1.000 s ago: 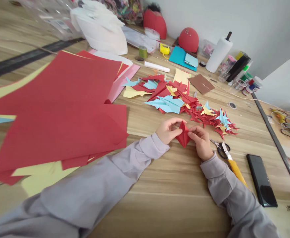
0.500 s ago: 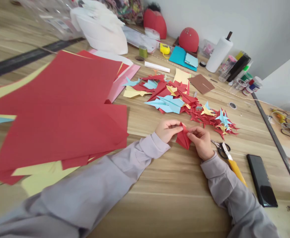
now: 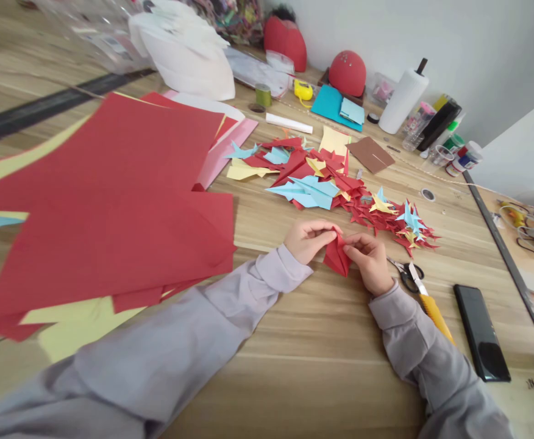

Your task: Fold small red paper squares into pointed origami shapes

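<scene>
A small folded red paper [image 3: 337,257] is held between my two hands, low over the wooden table. My left hand [image 3: 309,240] pinches its upper left edge between thumb and fingers. On the other side, my right hand [image 3: 368,259] grips the right edge with thumb and forefinger. Just beyond my hands lies a pile of folded paper pieces, mostly red, with a large blue folded plane [image 3: 309,192] and a yellow one [image 3: 381,205] among them. Large red sheets [image 3: 125,238] spread over the table to the left of my hands.
Scissors [image 3: 406,275] and a yellow-handled cutter [image 3: 435,316] lie right of my right hand, with a black phone [image 3: 481,332] farther right. At the back are a yellow tape measure [image 3: 303,89], blue paper [image 3: 333,107], a white roll [image 3: 404,100] and bottles.
My left thumb and fingers have shifted slightly along the top of the folded red paper, covering more of its tip. My right hand has barely moved.
</scene>
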A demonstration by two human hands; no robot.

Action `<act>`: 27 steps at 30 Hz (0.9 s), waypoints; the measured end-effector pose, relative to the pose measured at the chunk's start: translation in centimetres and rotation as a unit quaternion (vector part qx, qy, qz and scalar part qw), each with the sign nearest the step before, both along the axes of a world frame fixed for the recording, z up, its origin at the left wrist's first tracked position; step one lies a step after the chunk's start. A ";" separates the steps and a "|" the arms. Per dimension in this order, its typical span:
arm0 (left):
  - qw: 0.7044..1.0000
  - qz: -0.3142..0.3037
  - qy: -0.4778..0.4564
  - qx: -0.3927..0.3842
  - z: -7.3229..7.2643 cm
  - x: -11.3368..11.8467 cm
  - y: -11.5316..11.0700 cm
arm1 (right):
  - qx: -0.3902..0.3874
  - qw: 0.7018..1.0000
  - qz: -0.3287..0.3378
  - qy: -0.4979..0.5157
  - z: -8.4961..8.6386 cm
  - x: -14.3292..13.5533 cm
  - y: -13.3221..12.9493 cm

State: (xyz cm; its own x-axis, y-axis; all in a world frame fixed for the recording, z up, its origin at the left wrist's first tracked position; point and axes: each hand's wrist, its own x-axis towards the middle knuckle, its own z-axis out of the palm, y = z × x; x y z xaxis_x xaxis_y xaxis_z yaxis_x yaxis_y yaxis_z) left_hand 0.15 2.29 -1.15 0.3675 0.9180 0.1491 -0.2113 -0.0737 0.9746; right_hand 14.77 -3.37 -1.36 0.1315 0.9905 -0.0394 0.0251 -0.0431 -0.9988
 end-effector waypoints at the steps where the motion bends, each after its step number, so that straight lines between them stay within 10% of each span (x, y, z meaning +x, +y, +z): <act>1: 1.000 0.001 0.000 -0.015 0.1 0.0 -0.1 | -0.001 1.000 0.002 -0.002 0.0 0.0 0.0; 11: 0.987 -0.002 -0.075 -0.142 -0.3 0.3 0.4 | 0.002 1.000 -0.016 -0.009 0.0 0.0 0.0; 27: 0.997 -0.032 0.027 -0.072 -0.4 0.3 0.2 | 0.014 1.000 -0.008 0.006 0.0 -0.3 0.0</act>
